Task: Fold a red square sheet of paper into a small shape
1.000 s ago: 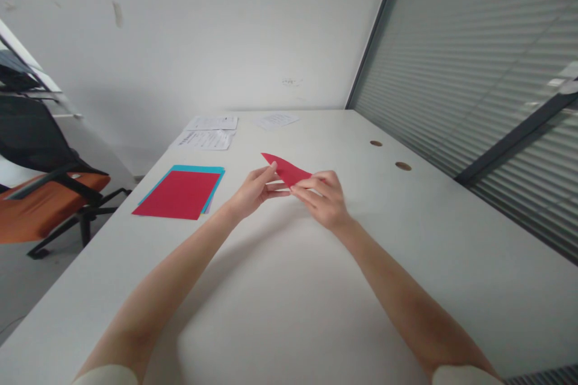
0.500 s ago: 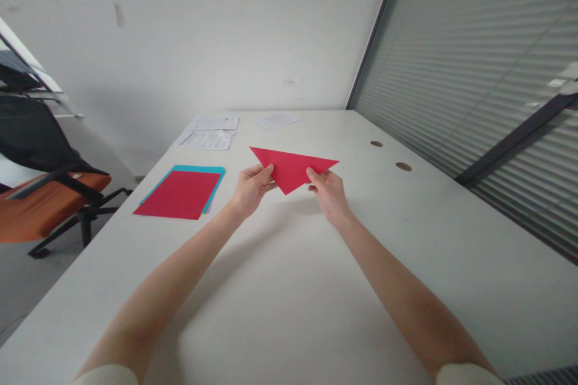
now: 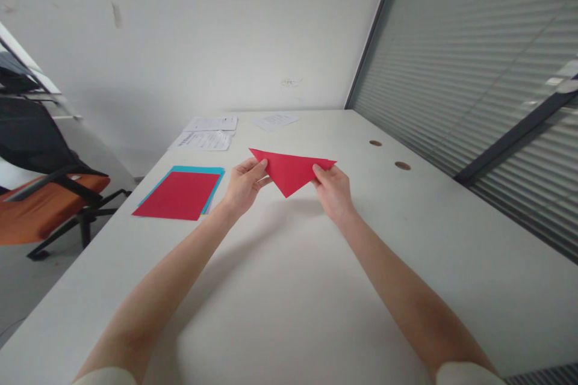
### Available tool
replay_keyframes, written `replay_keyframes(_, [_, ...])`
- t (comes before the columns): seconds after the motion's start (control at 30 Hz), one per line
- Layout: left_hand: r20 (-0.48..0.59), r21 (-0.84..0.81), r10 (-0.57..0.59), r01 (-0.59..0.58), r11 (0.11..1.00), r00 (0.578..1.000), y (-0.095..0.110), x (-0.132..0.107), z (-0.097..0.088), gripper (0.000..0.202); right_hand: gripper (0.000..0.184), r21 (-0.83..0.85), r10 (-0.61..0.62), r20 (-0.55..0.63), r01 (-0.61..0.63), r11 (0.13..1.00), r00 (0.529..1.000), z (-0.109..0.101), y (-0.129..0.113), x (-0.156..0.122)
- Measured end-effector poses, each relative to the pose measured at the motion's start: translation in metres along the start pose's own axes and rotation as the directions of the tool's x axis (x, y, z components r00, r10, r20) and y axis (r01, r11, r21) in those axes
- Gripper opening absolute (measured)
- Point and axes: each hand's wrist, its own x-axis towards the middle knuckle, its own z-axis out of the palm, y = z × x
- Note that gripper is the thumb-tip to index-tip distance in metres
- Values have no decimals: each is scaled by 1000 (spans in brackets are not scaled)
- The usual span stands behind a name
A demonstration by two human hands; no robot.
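A red sheet of paper [image 3: 289, 171], folded into a triangle, is held up above the white table between my two hands. Its long edge faces away from me and one corner points down toward me. My left hand [image 3: 244, 183] pinches it near the left corner, thumb on top and fingers behind. Near the right corner, my right hand [image 3: 333, 189] grips it the same way. Most fingertips are hidden behind the paper.
To the left lies a stack of coloured paper, a red sheet [image 3: 178, 195] over blue ones [image 3: 198, 169]. Printed pages [image 3: 205, 139] and another sheet [image 3: 276, 121] lie toward the wall. Two round holes [image 3: 403, 165] pierce the table [image 3: 289, 301]. An orange-seated chair [image 3: 58, 192] stands left.
Both hands have slid outward along the folded red paper, nearer its side corners. The paper has tilted slightly, and its lower corner sits a little lower.
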Motion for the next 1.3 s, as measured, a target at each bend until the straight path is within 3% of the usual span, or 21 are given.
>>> replay_keyframes(0.1, [-18,29,0,1,1000,1000,-3,2,-3,25,33,-62,-86,-65,82,995,994,-4,1,3])
replay_keyframes(0.23, [-37,76,31,-28,997,999,-5,4,-4,30,57,-69,-95,-135,86,994,986,-9,2,6])
replay_keyframes(0.4, [-11,72,32,-31,997,999,-7,4,-6,30,34,9,-13,-146,15,1000,989,-10,-6,8])
replay_keyframes(0.5, [-1,60,36,-36,998,999,-7,4,-8,30,30,32,-11,-160,16,999,987,-11,-10,8])
replay_keyframes(0.73, [-3,50,30,-30,998,1000,-6,3,-7,28,28,23,-42,-162,46,999,986,-11,-11,9])
replay_keyframes(1.0, [-64,86,57,-51,995,996,-2,2,-3,33,32,5,50,-158,-50,999,986,-17,-10,12])
replay_keyframes(1.17, [-45,72,68,-64,995,997,-2,2,-2,33,31,74,89,-176,-78,994,980,-17,-12,13])
replay_keyframes(1.3, [-38,86,64,-61,994,997,-2,0,-2,33,31,38,75,-197,-69,997,978,-20,-12,16])
